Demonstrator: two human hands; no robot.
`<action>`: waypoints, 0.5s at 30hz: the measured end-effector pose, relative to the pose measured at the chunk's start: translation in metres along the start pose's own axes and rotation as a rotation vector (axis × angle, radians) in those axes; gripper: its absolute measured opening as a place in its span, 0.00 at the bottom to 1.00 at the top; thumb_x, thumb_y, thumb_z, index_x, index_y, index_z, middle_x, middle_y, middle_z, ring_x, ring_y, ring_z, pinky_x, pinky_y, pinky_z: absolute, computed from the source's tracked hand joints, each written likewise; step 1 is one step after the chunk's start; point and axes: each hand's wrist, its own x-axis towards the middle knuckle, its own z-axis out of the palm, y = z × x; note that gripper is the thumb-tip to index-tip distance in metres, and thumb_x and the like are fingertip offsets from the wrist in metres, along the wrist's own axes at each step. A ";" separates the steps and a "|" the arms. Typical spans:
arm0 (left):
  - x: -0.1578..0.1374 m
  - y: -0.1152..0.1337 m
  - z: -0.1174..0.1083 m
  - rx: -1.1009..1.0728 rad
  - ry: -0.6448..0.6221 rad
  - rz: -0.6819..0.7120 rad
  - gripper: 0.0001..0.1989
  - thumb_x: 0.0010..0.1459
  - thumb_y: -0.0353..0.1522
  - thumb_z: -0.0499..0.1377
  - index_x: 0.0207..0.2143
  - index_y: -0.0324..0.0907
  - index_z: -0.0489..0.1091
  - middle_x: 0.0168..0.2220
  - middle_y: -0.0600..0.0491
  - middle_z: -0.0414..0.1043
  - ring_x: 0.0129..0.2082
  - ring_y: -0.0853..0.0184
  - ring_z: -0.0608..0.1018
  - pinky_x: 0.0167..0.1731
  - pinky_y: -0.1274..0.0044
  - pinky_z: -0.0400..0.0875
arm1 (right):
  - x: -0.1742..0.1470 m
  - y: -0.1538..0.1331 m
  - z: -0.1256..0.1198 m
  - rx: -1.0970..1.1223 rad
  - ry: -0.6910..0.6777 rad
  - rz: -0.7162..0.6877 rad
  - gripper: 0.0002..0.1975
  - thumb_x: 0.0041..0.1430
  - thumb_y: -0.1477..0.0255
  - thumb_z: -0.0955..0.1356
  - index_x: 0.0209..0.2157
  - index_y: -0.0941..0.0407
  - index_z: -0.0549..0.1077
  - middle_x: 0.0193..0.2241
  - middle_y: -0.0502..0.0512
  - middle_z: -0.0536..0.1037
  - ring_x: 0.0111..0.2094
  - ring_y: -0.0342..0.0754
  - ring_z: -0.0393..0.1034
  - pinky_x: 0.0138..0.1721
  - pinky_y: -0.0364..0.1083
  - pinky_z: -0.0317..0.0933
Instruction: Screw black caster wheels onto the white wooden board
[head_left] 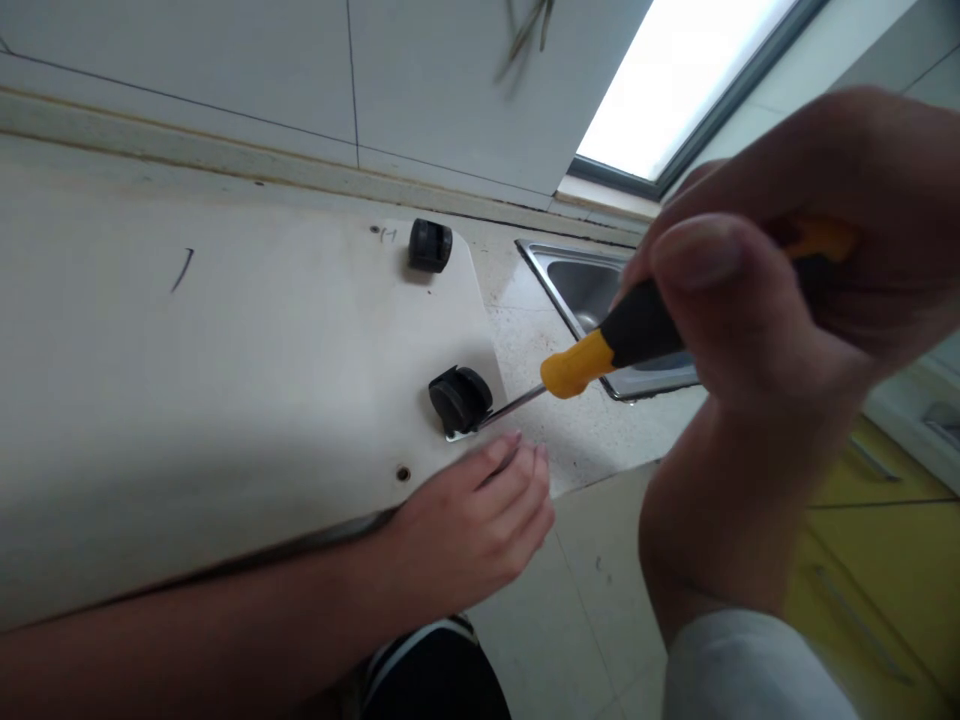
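Note:
My right hand [780, 260] is closed round the yellow and black handle of a screwdriver [581, 365]. Its metal shaft slants down to the left, and the tip meets the base of a black twin-wheel caster [460, 400] near the corner of a white board [247, 370]. A sliver of metal plate shows under that caster; the exact contact at the tip is too small to make out. At the board's near edge, just below the caster, my left hand [484, 515] grips the corner with curled fingers, its thumb hidden. A second black caster [430, 246] stands toward the board's far corner.
Right of the board, a steel sink [536, 255] is set in the speckled countertop [525, 350]. Behind runs a tiled wall [450, 90] with a bright window [675, 80]. Yellow drawers [885, 560] with handles stand at lower right, above a tiled floor [577, 600].

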 end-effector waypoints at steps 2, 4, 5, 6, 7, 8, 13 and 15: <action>-0.001 0.001 0.003 -0.002 0.018 -0.008 0.19 0.76 0.39 0.59 0.55 0.33 0.79 0.62 0.38 0.80 0.62 0.52 0.81 0.70 0.59 0.70 | 0.015 -0.019 -0.013 -0.145 -0.215 -0.179 0.17 0.72 0.53 0.72 0.32 0.48 0.78 0.25 0.48 0.73 0.25 0.44 0.60 0.32 0.52 0.57; -0.002 0.003 0.006 -0.005 0.037 -0.015 0.18 0.76 0.39 0.59 0.54 0.34 0.80 0.61 0.38 0.80 0.62 0.52 0.80 0.70 0.58 0.70 | 0.031 -0.035 -0.026 -0.196 -0.477 -0.322 0.11 0.71 0.56 0.74 0.39 0.47 0.79 0.28 0.47 0.77 0.25 0.43 0.63 0.31 0.50 0.61; -0.003 0.003 0.007 -0.005 0.046 -0.015 0.17 0.76 0.38 0.60 0.54 0.34 0.80 0.61 0.38 0.81 0.62 0.52 0.81 0.70 0.58 0.69 | 0.039 -0.041 -0.032 -0.192 -0.590 -0.354 0.09 0.70 0.58 0.74 0.42 0.47 0.79 0.32 0.47 0.79 0.26 0.42 0.66 0.32 0.49 0.63; -0.003 0.003 0.008 -0.004 0.053 -0.014 0.17 0.75 0.38 0.60 0.53 0.34 0.80 0.61 0.38 0.81 0.62 0.52 0.81 0.71 0.58 0.69 | 0.045 -0.047 -0.036 -0.180 -0.671 -0.370 0.09 0.70 0.59 0.74 0.45 0.48 0.79 0.35 0.48 0.80 0.28 0.42 0.68 0.33 0.48 0.65; -0.003 0.003 0.008 -0.001 0.062 -0.013 0.16 0.75 0.38 0.60 0.53 0.34 0.81 0.60 0.37 0.81 0.61 0.53 0.81 0.71 0.58 0.69 | 0.049 -0.051 -0.039 -0.185 -0.744 -0.375 0.09 0.70 0.60 0.73 0.47 0.48 0.78 0.38 0.49 0.81 0.29 0.42 0.71 0.33 0.47 0.65; -0.003 0.003 0.008 0.003 0.072 -0.009 0.16 0.75 0.37 0.60 0.53 0.34 0.81 0.60 0.37 0.81 0.61 0.53 0.81 0.71 0.59 0.68 | 0.052 -0.055 -0.040 -0.208 -0.784 -0.379 0.09 0.71 0.61 0.73 0.47 0.49 0.78 0.38 0.49 0.81 0.30 0.42 0.71 0.32 0.46 0.63; -0.005 0.001 0.011 0.018 0.123 0.014 0.16 0.74 0.38 0.61 0.51 0.34 0.82 0.59 0.37 0.82 0.60 0.52 0.81 0.70 0.59 0.70 | 0.049 -0.063 -0.032 -0.557 -0.597 -0.315 0.28 0.69 0.45 0.71 0.29 0.55 0.72 0.18 0.44 0.65 0.19 0.38 0.48 0.26 0.45 0.43; -0.005 0.000 0.012 0.017 0.132 0.018 0.16 0.74 0.38 0.61 0.50 0.34 0.82 0.59 0.36 0.82 0.59 0.53 0.81 0.69 0.59 0.70 | 0.048 -0.065 -0.032 -0.602 -0.664 -0.152 0.27 0.67 0.43 0.72 0.34 0.54 0.74 0.17 0.43 0.65 0.19 0.39 0.49 0.26 0.45 0.43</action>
